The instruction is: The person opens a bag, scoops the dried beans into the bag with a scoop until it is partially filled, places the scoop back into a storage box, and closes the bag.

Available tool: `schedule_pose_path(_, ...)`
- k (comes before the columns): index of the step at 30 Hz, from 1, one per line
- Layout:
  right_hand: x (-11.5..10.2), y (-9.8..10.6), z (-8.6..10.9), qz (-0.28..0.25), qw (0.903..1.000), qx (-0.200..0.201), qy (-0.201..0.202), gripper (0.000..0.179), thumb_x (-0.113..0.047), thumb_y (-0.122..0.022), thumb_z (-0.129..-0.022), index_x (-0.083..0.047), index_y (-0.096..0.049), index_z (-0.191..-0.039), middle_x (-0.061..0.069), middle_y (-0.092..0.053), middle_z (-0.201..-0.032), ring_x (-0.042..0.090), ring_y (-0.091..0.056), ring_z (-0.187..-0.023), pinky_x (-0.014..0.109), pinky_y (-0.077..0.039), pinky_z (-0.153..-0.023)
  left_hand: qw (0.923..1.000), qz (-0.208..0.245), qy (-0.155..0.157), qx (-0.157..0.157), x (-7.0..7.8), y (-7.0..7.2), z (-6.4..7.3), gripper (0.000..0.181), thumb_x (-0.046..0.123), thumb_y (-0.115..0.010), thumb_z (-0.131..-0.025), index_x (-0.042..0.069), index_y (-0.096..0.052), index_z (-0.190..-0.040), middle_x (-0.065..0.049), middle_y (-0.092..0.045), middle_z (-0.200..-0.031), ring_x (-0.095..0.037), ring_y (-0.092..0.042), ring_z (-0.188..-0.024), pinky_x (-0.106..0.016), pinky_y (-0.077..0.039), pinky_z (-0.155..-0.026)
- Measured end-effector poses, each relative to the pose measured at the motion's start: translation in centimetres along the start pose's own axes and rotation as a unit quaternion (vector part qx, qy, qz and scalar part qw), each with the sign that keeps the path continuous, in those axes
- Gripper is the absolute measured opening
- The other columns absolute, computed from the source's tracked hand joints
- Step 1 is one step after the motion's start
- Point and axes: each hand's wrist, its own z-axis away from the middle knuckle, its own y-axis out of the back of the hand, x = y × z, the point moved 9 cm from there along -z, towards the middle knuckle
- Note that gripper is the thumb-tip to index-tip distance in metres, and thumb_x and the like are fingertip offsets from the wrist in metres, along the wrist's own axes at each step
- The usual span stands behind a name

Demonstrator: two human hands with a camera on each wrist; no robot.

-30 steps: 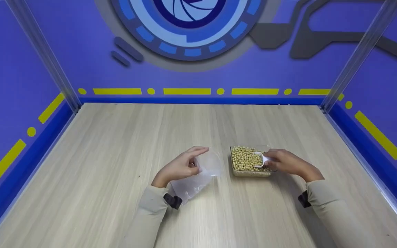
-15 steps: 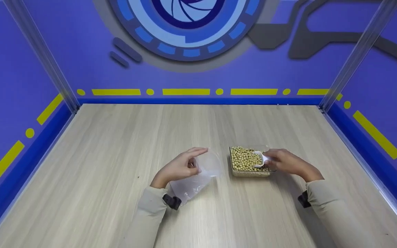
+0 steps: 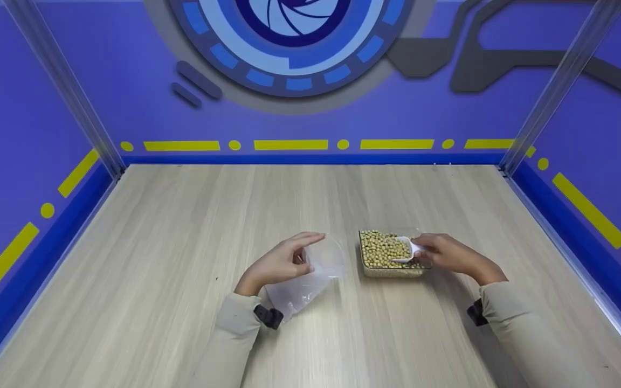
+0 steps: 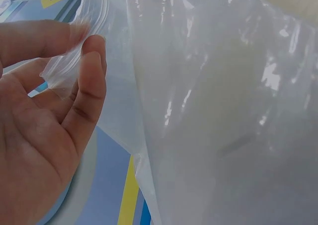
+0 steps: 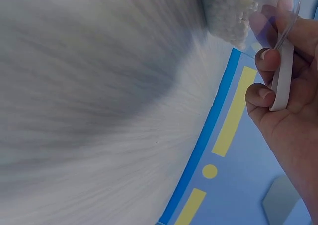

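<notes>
My left hand [image 3: 275, 264] holds a clear plastic zip bag [image 3: 302, 293] by its mouth, which is spread into a round opening facing up and to the right. In the left wrist view, the fingers pinch the ridged zip edge, and the bag [image 4: 213, 101] fills most of the picture. To the right, a clear rectangular box [image 3: 394, 274] is full of pale yellow-green beans [image 3: 380, 248] that look like soybeans. My right hand [image 3: 453, 258] grips a white scoop [image 3: 415, 249], its bowl sunk partly among the beans. In the right wrist view, fingers curl round the scoop's handle [image 5: 283, 81].
Bag and box stand apart on a light wood-grain table [image 3: 181, 226]. Blue and purple panels with yellow marks [image 3: 291, 144] enclose the back and both sides. A small dark speck [image 3: 216, 278] lies left of the left hand.
The scoop has shifted and turned slightly among the beans, its lower edge reaching a little further left. The left hand and the bag stay practically in place.
</notes>
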Motion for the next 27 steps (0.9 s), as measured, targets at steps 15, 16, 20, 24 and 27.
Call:
schedule_pose_path(15,0.55,0.31,-0.03,-0.017,0.9998,0.005,-0.005,0.032,-0.014,-0.059,-0.094,0.004,-0.064,-0.121,0.021,-0.064,-0.119,0.040,-0.059,-0.113,0.054,-0.046,-0.092,1.0000,-0.001,0.005,-0.001,-0.03,-0.03,-0.09,0.065,-0.002,-0.058,-0.084,0.002,-0.039,-0.146,-0.009,-0.040,-0.149,-0.008,-0.049,-0.080,-0.021,-0.046,-0.076)
schedule_pose_path(16,0.60,0.32,-0.07,-0.018,0.9998,0.004,-0.007,0.031,-0.014,-0.059,-0.094,0.003,-0.064,-0.120,0.019,-0.065,-0.119,0.038,-0.059,-0.112,0.053,-0.047,-0.092,1.0000,0.001,0.004,0.000,-0.05,-0.02,-0.10,0.065,-0.003,-0.058,-0.084,0.002,-0.039,-0.146,-0.009,-0.040,-0.149,-0.009,-0.049,-0.081,-0.021,-0.046,-0.076)
schedule_pose_path(20,0.61,0.38,-0.13,-0.018,0.9998,0.007,-0.005,0.030,-0.012,-0.058,-0.095,0.001,-0.065,-0.120,0.018,-0.066,-0.118,0.036,-0.061,-0.109,0.052,-0.048,-0.090,1.0000,0.001,0.003,0.000,-0.13,0.02,-0.08,0.065,-0.003,-0.058,-0.083,0.002,-0.039,-0.145,-0.009,-0.041,-0.148,-0.009,-0.049,-0.080,-0.020,-0.046,-0.075)
schedule_pose_path(24,0.56,0.42,-0.10,-0.015,0.9998,0.014,0.002,0.029,-0.012,-0.059,-0.094,0.001,-0.066,-0.119,0.018,-0.066,-0.117,0.037,-0.061,-0.109,0.052,-0.048,-0.090,1.0000,0.002,0.003,0.000,-0.13,0.05,-0.02,0.065,-0.003,-0.058,-0.083,0.003,-0.040,-0.145,-0.009,-0.040,-0.149,-0.008,-0.049,-0.080,-0.020,-0.046,-0.074)
schedule_pose_path(27,0.69,0.36,-0.06,-0.022,0.9997,0.012,-0.002,0.031,-0.014,-0.058,-0.095,0.002,-0.065,-0.120,0.018,-0.066,-0.117,0.036,-0.061,-0.108,0.050,-0.049,-0.088,1.0000,0.007,0.000,-0.001,-0.08,0.02,0.01,0.065,-0.004,-0.058,-0.083,0.004,-0.040,-0.146,-0.010,-0.040,-0.149,-0.007,-0.049,-0.080,-0.019,-0.045,-0.074)
